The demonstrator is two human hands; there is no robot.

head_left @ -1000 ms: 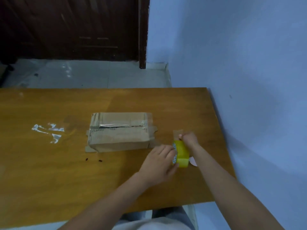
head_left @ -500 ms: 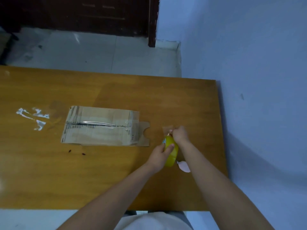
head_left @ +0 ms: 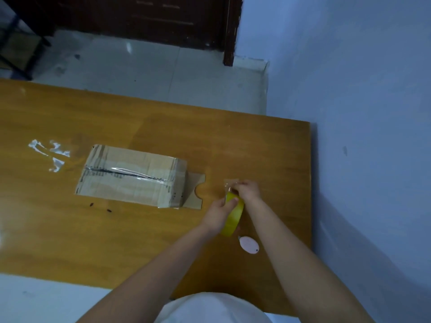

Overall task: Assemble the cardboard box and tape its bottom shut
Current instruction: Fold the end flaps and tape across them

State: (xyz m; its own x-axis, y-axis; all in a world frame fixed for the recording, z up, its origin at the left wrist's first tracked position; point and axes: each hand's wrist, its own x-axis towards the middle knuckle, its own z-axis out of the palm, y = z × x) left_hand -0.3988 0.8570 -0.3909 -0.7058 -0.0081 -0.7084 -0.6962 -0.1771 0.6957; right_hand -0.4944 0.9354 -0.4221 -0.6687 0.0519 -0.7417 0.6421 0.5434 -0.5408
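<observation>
A big brown wooden desk (head_left: 70,229) fills most of the view. A blue wall (head_left: 361,89) stands on its right side, and a pale floor (head_left: 140,73) and a dark door (head_left: 140,17) are behind it.

The cardboard box (head_left: 130,176) lies on the desk, left of the hands and apart from them. Shiny clear tape runs along the seam on top. One flap (head_left: 194,191) with a round notch lies flat on the desk at the right end of the box.

The left hand (head_left: 220,213) holds the yellow tape roll (head_left: 233,216), with its thumb curled over the top of the roll. The right hand (head_left: 247,188) is just behind the roll. Its grip pinches the loose end of tape (head_left: 229,183), a clear strip pulled a little way off the roll.

A small pink oval thing (head_left: 249,245) lies on the desk just below the roll, between the two arms.

White smears (head_left: 50,155) mark the desk left of the box. Two tiny dark specks (head_left: 100,207) sit near the front edge of the box.
</observation>
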